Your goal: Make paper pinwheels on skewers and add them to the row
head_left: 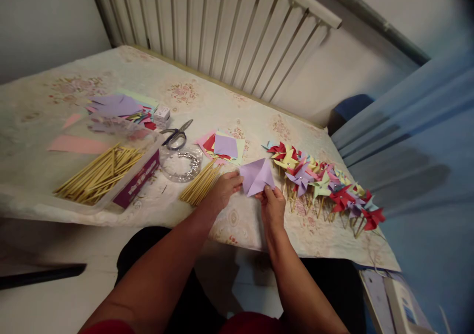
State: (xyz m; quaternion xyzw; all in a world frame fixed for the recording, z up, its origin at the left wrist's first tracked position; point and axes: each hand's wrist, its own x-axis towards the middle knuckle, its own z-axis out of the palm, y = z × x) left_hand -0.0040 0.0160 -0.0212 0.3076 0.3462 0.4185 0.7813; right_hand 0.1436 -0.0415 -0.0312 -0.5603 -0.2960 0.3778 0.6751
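A creased sheet of purple paper (255, 176) is held just above the table between my two hands. My left hand (226, 188) pinches its left edge, with thumb and fingers closed. At the lower right corner, my right hand (273, 203) grips the paper, and a flap there is bent over. Behind the held sheet lies a small stack of coloured paper squares (225, 146), a purple one on top. Beside my left forearm rests a bundle of thin wooden sticks (200, 183). Finished paper pinwheels (320, 186) on sticks are massed to the right of my right hand.
A plastic tub (148, 148) of wooden sticks stands at the left. Close to it are a round clear dish (170, 173) of small shiny pieces, scissors (177, 135) and a paper pile (116, 105). A radiator (222, 32) backs the flowered tablecloth (148, 72); a blue curtain (418, 151) hangs right.
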